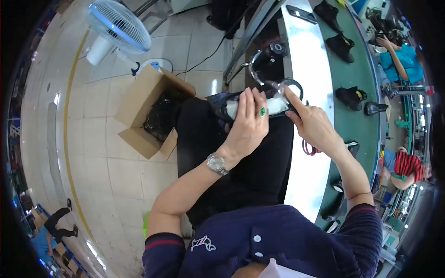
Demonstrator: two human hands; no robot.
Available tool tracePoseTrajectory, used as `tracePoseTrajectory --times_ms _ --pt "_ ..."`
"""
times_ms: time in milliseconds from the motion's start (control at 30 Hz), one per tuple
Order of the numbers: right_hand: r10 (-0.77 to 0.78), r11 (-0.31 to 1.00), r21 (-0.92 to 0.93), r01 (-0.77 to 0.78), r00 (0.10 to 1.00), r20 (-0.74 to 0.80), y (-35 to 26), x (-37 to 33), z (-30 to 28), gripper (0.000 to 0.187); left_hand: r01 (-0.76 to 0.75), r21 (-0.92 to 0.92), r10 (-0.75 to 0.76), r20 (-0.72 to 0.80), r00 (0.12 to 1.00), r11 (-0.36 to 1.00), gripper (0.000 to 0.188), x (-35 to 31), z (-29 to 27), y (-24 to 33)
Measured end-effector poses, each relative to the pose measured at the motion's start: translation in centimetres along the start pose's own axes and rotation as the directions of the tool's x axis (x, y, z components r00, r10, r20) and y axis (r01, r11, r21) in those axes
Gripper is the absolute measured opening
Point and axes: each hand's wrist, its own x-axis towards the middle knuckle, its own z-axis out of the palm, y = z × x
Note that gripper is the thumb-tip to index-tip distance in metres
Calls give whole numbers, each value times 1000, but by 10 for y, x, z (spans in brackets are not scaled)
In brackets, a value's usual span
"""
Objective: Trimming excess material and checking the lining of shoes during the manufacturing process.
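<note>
Above my lap lies a dark shoe [218,104] with a white inner part, partly covered by my hands. My left hand [250,124] is closed around its middle, fingers laid over the white part; a green-stoned ring and a metal watch are on this hand and wrist. At the shoe's right end is my right hand [316,127], index finger stretched forward and thumb near it. A blurred, clear or shiny piece [277,88] shows by its fingertips; I cannot make out what it is. A dark loop curves just beyond.
A cardboard box [127,104] with black plastic stands left of my legs, a fan [118,28] behind it. On my right run a metal ledge [308,60] with a phone [301,14] and a green conveyor [345,127] carrying several black shoes. Other people work beyond.
</note>
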Motion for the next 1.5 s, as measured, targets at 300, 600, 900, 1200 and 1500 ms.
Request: tracePoseTrajectory --times_ms 300,600,900,1200,1500 --pt "60 987 151 -52 997 -54 -10 2 11 64 0 -154 -17 -108 994 988 44 1 14 3" --pt "3 989 145 13 994 -109 -26 12 16 63 116 -345 -219 -275 936 931 33 -2 15 -10" --pt "113 991 84 -99 977 -182 -4 -2 54 69 262 -381 -298 -37 954 887 40 5 5 3" --pt "181 918 396 -22 911 -370 -29 2 38 68 130 -40 -129 31 991 991 44 -19 0 -1" --pt "140 904 428 -15 955 -262 -52 20 20 66 214 -270 -250 -106 962 939 49 -18 -2 -30"
